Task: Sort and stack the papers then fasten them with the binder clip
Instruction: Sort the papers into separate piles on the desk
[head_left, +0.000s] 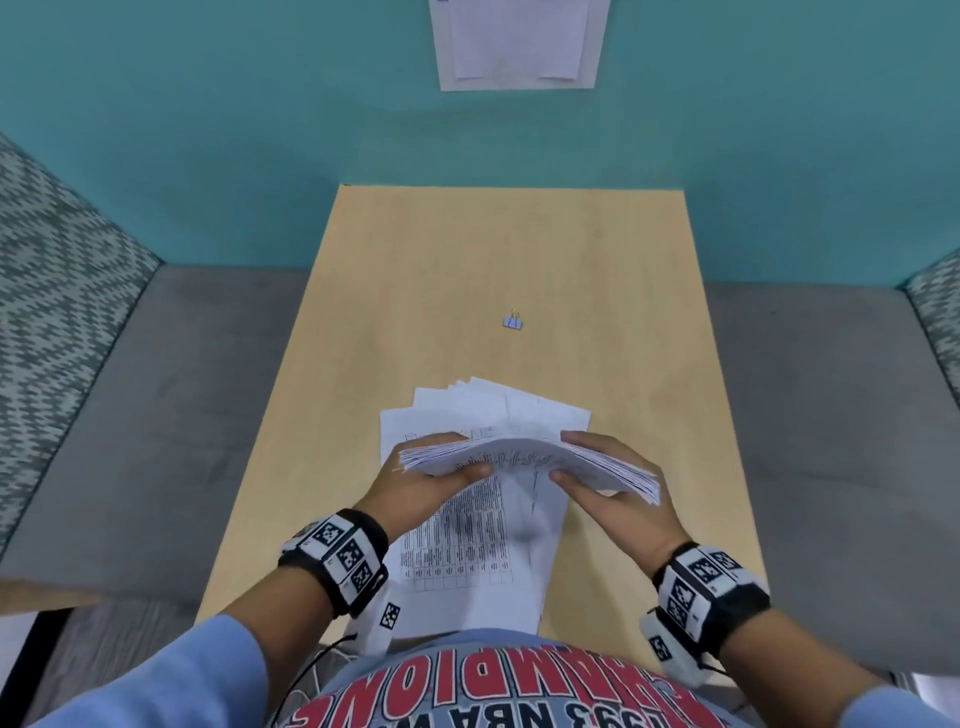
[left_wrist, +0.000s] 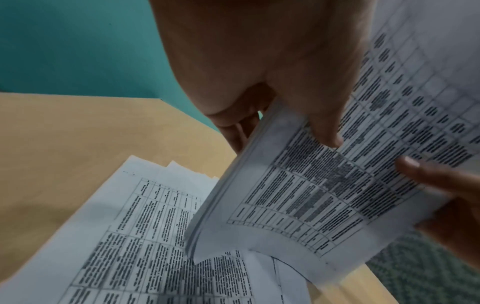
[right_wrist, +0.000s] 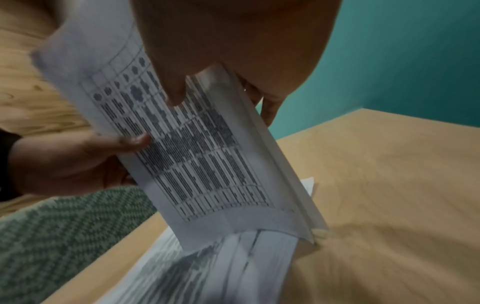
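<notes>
1. The stack of papers (head_left: 524, 460) is held up above the near middle of the tabletop (head_left: 597, 291), bowed upward in the centre. Its printed side faces the person, and its lower edge hangs just over the loose sheets (head_left: 467, 540) below.
2. The left hand (head_left: 426, 475) grips the stack's left end, thumb on the printed face and fingers behind. The right hand (head_left: 602, 475) grips the right end the same way. Holding both ends likely lets the person tap and square the edges before clipping.
3. The loose sheets lie fanned and uneven on the tabletop, under and beyond the hands. By the look of it they are not yet gathered, so sorting seems unfinished.
4. The binder clip (head_left: 513, 320), small and pale blue, sits alone farther out at the tabletop's middle. It is well apart from the papers and lies within reach for the last step.
5. The pages carry printed tables, too blurred to read. The person's shirt (head_left: 498, 691) shows, upside down, "NBA" and most of "CHAMPIONS".
6. A paper (head_left: 519, 41) hangs on the teal wall (head_left: 208, 130) beyond; nothing on it is legible.
</notes>
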